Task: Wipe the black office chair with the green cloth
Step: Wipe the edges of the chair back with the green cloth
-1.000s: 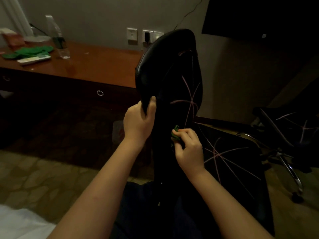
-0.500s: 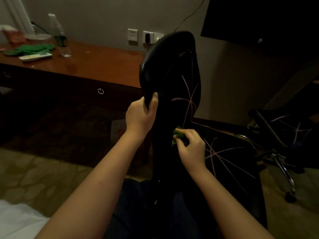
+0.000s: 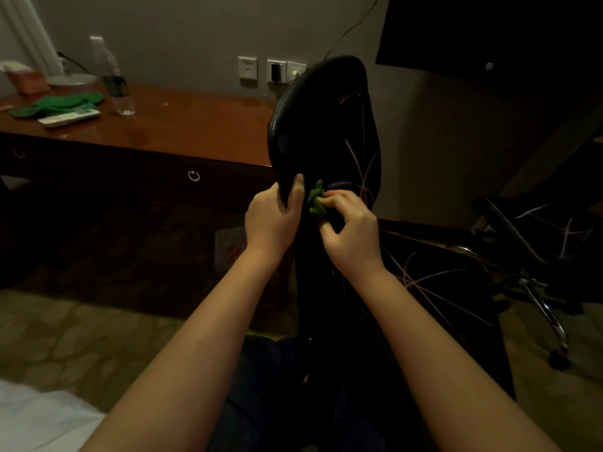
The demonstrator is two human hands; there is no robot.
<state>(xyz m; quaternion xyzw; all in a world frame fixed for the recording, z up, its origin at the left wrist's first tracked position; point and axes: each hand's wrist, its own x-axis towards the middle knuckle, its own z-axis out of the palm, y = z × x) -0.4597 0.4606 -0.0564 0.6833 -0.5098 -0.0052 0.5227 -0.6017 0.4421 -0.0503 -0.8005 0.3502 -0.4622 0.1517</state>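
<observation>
Head view, chair: the black office chair (image 3: pixel 323 125) stands right in front of the person, its back seen nearly edge-on, close beside the table (image 3: pixel 195 125).
Head view, left hand: the left hand (image 3: pixel 272 220) has its grip clamped round the near edge of the chair back, thumb on the front face. This is probably to brace the back so it does not swing away under the rubbing.
Head view, right hand: the right hand (image 3: pixel 350 236) has its grip pinched together on the green cloth (image 3: pixel 316 202).
Head view, cloth: bunched into a small wad, it pokes out past the fingertips and touches the chair back at mid-height, just beside the left thumb. It is likely held small to work one narrow spot.
Head view, stage: the wipe looks to be on the chair back, and the seat seems yet to be done.
Head view, surroundings: a bottle (image 3: pixel 114 83), a remote (image 3: pixel 68 117) and a green rag (image 3: pixel 62 104) sit at the table's far left, well apart from the work.
</observation>
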